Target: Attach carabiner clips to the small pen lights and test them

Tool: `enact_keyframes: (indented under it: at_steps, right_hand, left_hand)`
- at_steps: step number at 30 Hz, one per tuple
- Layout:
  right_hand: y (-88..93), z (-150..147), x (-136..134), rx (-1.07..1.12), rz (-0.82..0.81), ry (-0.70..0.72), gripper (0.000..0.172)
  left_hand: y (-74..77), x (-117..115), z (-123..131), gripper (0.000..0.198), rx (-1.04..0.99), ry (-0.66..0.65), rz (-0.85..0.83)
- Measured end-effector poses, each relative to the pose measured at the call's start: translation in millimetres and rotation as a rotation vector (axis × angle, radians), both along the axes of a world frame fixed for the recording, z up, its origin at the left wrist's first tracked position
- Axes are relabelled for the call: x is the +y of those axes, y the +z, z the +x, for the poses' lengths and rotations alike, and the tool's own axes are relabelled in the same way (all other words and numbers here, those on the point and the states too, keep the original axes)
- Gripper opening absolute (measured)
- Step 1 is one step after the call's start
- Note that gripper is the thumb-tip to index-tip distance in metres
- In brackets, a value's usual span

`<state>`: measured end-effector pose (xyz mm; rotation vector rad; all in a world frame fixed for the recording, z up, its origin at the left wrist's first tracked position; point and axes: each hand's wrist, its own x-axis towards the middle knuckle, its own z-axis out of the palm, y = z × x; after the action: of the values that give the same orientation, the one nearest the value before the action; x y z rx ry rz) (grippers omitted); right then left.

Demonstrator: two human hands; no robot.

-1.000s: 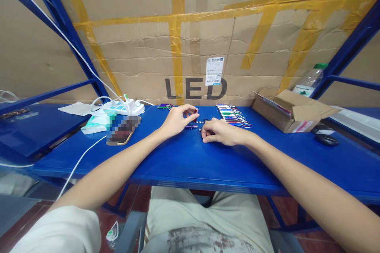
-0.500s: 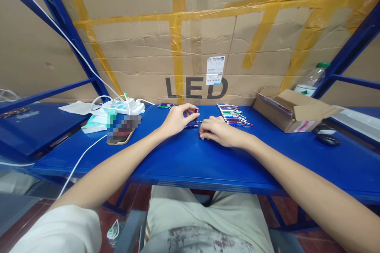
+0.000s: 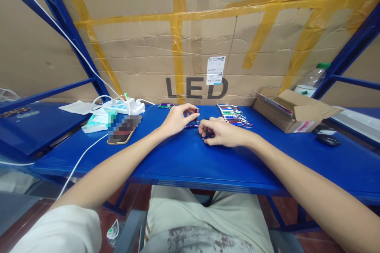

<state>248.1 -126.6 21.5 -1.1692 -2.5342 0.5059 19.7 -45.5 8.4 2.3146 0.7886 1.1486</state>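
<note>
Between the thumb and fingers of my left hand (image 3: 178, 119) a small red barrel, like part of a pen (image 3: 196, 114), stands upright. My right hand (image 3: 221, 132) rests low over the table just to its right, fingers curled inward. What lies inside those fingers is mostly hidden; only something small and dark shows. A purple-blue pen piece (image 3: 191, 126) lies on the table between the two hands. Beyond my right hand, several pens (image 3: 233, 115) in mixed colours are lined up side by side. A few green and purple pen pieces (image 3: 165, 105) lie behind my left hand.
On the blue table (image 3: 175, 162), a phone (image 3: 123, 130), a power strip (image 3: 124, 106) with cables and a green-white packet (image 3: 96, 121) sit left. An open cardboard box (image 3: 292, 112), a black mouse (image 3: 327, 139) and a plastic bottle (image 3: 311, 81) stand right. A big carton (image 3: 133, 55) walls the back.
The fingers of my right hand have shifted and parted a little from the thumb. My left hand keeps the red piece in the same spot.
</note>
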Motion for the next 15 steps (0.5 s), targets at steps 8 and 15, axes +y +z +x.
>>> enact_keyframes:
  at_steps: [8, 15]
  right_hand:
    - [-4.8, -2.0, 1.6, 0.014, -0.009, -0.009, 0.019]
    - [-1.8, -4.9, -1.5, 0.042, -0.011, -0.021, 0.027]
  left_hand:
    - [-2.6, 2.8, 0.3, 0.024, 0.007, 0.006, 0.004]
    - [-3.0, 4.4, -1.3, 0.026, 0.021, 0.012, 0.019]
